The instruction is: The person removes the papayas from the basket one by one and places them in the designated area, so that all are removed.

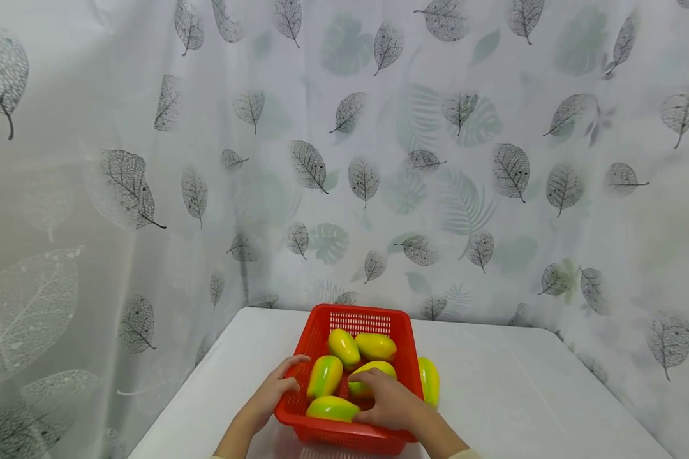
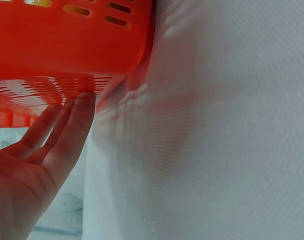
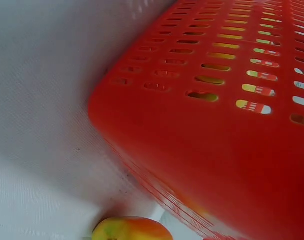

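Note:
A red plastic basket [image 1: 406,328] holds several yellow-green mangoes [image 1: 324,377]. My left hand [image 1: 266,395] is at the basket's left rim. In the left wrist view its extended fingers [image 2: 74,125] touch the outer wall. Inside the basket, my right hand [image 1: 387,403] reaches over the front right, its fingers bent above one mango [image 1: 381,368] and its thumb near the right end of the front mango [image 1: 332,408]. A gap shows between that thumb and the mango under the fingers. The right wrist view shows the basket's slotted wall [image 3: 192,125] but not the hand.
Another mango [image 1: 429,381] lies outside, against the basket's right side, and its reddish end [image 3: 132,229] appears in the right wrist view. Underneath is a white table [image 1: 505,382]. Leaf-patterned curtains [image 1: 362,178] stand behind and at the sides.

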### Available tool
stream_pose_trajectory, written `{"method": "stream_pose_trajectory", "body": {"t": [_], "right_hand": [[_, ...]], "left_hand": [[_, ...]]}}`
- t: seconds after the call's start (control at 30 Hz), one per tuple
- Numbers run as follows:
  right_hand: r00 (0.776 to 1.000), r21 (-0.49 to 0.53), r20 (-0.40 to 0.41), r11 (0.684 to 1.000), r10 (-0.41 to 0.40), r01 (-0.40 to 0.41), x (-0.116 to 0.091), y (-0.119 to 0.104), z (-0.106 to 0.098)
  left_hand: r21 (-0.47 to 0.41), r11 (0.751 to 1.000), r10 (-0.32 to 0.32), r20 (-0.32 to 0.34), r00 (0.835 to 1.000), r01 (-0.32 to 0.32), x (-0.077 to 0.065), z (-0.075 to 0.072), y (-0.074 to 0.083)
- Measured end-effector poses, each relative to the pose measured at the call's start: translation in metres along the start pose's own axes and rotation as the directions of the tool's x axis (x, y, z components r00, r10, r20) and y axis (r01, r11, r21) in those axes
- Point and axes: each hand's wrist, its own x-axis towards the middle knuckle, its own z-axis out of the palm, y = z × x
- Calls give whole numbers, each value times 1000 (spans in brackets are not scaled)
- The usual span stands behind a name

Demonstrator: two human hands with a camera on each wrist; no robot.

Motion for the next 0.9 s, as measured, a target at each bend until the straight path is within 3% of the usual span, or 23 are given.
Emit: {"method": "stream_pose_trajectory", "body": {"t": [0.23,0.57,0.9], "right_hand": [[999,41,52,999,1,-3,2,-2,-2],[983,181,155,975,103,-130,4,1,5],[977,214,174,964,121,-157,9,0,7]], "left_hand": [[13,1000,0,-17,1000,0,-1,1,3],[7,1000,-16,-2,1000,16,-2,1,-1],[19,1000,-5,-12,1000,5,-3,2,4]]}}
